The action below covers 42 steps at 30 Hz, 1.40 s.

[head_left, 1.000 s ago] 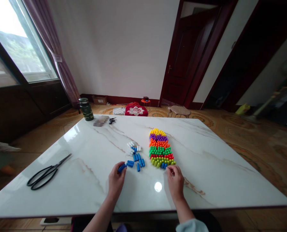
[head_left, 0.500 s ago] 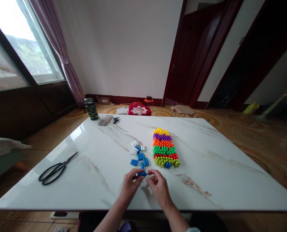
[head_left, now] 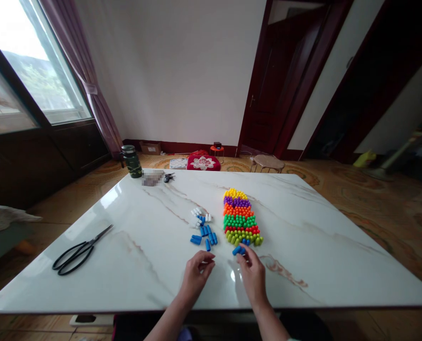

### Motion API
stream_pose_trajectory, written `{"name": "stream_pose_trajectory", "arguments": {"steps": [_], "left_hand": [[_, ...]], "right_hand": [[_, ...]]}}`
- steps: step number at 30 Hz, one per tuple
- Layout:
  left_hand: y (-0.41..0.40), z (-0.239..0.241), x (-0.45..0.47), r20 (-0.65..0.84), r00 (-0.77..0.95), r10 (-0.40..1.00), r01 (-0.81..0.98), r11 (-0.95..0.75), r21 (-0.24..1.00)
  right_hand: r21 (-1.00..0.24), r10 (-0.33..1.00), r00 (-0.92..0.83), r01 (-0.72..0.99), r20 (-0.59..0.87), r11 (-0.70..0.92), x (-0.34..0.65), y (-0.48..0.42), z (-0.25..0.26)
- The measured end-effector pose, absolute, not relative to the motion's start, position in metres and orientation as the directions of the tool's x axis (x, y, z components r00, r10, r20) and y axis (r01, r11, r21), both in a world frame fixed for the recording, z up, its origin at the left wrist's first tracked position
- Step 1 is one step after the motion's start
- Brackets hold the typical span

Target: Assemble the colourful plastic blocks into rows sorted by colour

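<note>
Between the thumb and fingers of my right hand are blue capsule-shaped plastic pieces, held just in front of the colored block. That block is made of small rounded pieces in rows of yellow, purple, orange, green, red and olive, with a little blue at its near edge. My left hand hovers over the table with curved fingers apart and nothing visible in them. Just beyond it lie loose blue pieces, and behind these are loose white pieces.
Black-handled scissors rest on the left of the marble-patterned table. At the far left corner stand a camouflage bottle, a blurred-out item and small black snips. Beyond the table are stools and a red cushion.
My right hand has moved right, away from my left hand, carrying blue pieces toward the colored block. My left hand has let go of them. The view has shifted slightly.
</note>
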<state>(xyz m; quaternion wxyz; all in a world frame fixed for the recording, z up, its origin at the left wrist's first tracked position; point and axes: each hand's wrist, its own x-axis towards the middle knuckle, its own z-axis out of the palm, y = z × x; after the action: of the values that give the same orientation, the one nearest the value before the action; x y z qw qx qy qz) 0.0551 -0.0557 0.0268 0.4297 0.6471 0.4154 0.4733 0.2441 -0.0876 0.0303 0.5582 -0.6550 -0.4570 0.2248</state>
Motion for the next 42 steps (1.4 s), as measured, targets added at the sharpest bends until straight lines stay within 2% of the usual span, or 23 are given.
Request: {"name": "stream_pose_trajectory", "arguments": {"steps": [3,5,10,20,24,27,29,32,36,39,42], "left_hand": [[-0.055,0.026,0.055,0.253,0.206,0.945,0.178,-0.29,0.94],[-0.055,0.024,0.055,0.254,0.212,0.944,0.198,-0.296,0.934],[-0.055,0.023,0.054,0.277,0.227,0.934,0.222,-0.327,0.919],[-0.056,0.029,0.054,0.295,0.22,0.93,0.235,-0.344,0.909],[-0.056,0.029,0.054,0.292,0.215,0.932,0.238,-0.339,0.91],[-0.06,0.027,0.054,0.331,0.198,0.923,0.257,-0.375,0.891],[-0.06,0.028,0.053,0.4,0.184,0.898,0.313,-0.44,0.842],[-0.051,0.033,0.051,0.479,0.192,0.857,0.496,-0.506,0.706],[-0.019,0.043,0.046,0.422,0.281,0.862,0.715,-0.482,0.507],[0.001,0.045,0.041,0.37,0.415,0.831,0.735,-0.546,0.402],[0.003,0.04,0.036,0.351,0.532,0.771,0.68,-0.636,0.365]], "right_hand": [[-0.886,0.702,0.656,0.458,0.279,-0.076,0.289,-0.089,0.026],[-0.856,0.69,0.663,0.502,0.289,-0.124,0.312,-0.089,0.02],[-0.826,0.732,0.576,0.563,0.364,-0.033,0.325,-0.082,0.01],[-0.834,0.711,0.595,0.551,0.374,-0.022,0.316,-0.07,0.006],[-0.832,0.65,0.631,0.555,0.424,0.004,0.3,-0.078,0.013],[-0.796,0.693,0.535,0.599,0.484,0.093,0.272,-0.085,0.021],[-0.775,0.755,0.423,0.607,0.5,0.174,0.249,-0.087,0.025],[-0.772,0.835,0.272,0.583,0.478,0.253,0.22,-0.084,0.026],[-0.777,0.905,0.148,0.578,0.4,0.249,0.204,-0.075,0.023],[-0.778,0.919,0.149,0.591,0.366,0.214,0.205,-0.073,0.021],[-0.779,0.926,0.144,0.594,0.349,0.201,0.208,-0.073,0.02]]}}
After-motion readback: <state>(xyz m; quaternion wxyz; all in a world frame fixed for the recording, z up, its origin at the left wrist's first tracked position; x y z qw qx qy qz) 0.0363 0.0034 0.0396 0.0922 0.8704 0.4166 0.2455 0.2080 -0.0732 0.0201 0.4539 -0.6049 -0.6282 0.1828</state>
